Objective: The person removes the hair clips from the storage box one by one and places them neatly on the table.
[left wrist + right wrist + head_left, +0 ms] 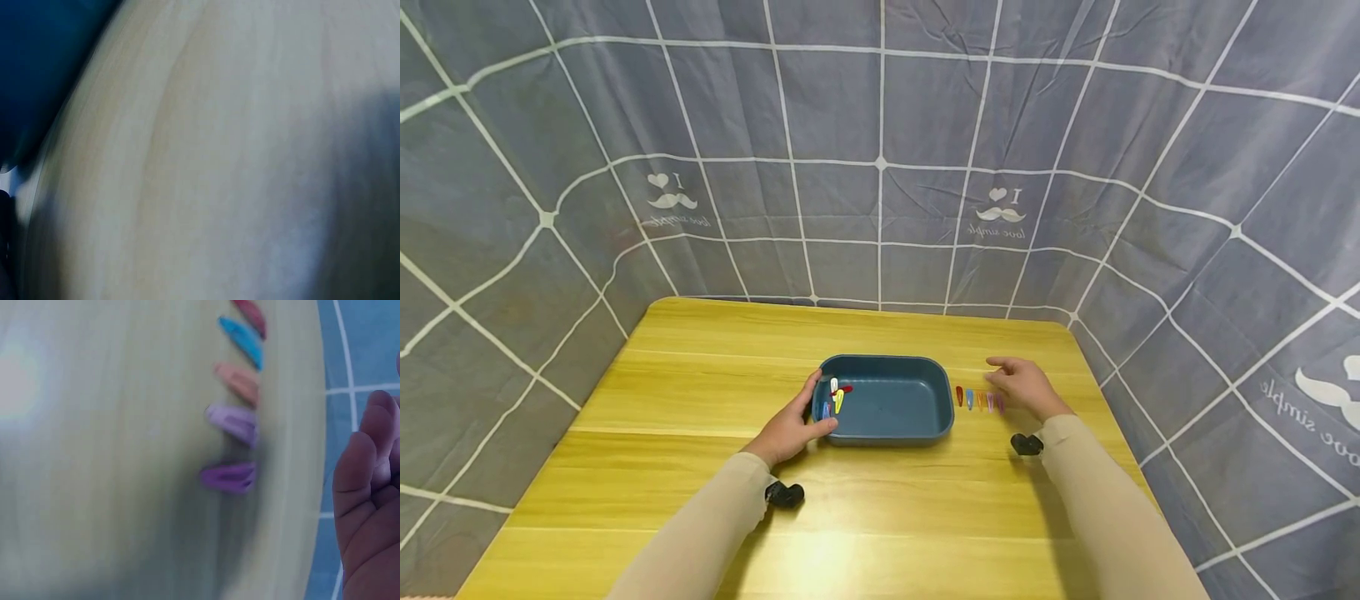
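A dark blue rectangular tray stands on the wooden table. My left hand holds its left end, the fingers along the outer side and the thumb over the near rim. Inside, at that end, lie several snap hair clips, among them a yellow hair clip, a white one and a red one. Beyond the tray's right side is a row of hair clips: red, blue, orange, lilac and purple. Over the row's right end hovers my right hand, fingers loosely bent and holding nothing.
A grey curtain with white grid lines surrounds the table at the back and sides. Both wrists carry a small black camera, such as the black camera on the left one. The left wrist view mostly shows blurred tabletop.
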A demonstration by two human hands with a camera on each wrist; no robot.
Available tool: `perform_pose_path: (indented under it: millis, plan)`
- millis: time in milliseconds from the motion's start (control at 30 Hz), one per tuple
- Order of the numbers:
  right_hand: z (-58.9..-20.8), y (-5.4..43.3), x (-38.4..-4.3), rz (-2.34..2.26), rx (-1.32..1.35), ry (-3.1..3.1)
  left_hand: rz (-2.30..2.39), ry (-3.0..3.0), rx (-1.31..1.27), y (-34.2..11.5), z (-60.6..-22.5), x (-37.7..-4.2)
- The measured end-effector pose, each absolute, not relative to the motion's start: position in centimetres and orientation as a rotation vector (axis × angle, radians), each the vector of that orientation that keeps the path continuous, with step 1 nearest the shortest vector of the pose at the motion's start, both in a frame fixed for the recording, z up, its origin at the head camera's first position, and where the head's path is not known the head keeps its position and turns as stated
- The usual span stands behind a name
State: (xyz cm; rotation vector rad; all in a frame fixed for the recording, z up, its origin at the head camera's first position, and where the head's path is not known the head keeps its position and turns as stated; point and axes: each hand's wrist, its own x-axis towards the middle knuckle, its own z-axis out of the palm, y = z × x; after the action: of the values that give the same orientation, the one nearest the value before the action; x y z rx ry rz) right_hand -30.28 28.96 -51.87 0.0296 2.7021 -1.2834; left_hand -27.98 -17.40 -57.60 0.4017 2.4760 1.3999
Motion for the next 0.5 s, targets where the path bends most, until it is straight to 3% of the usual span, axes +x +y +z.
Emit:
perform_pose_path:
  millis: [500]
  plan:
    - [-49.2, 25.0, -31.0, -1.344, -0.122, 2.655, 1.411, 2.460, 0.397, -17.5, -57.3, -27.8]
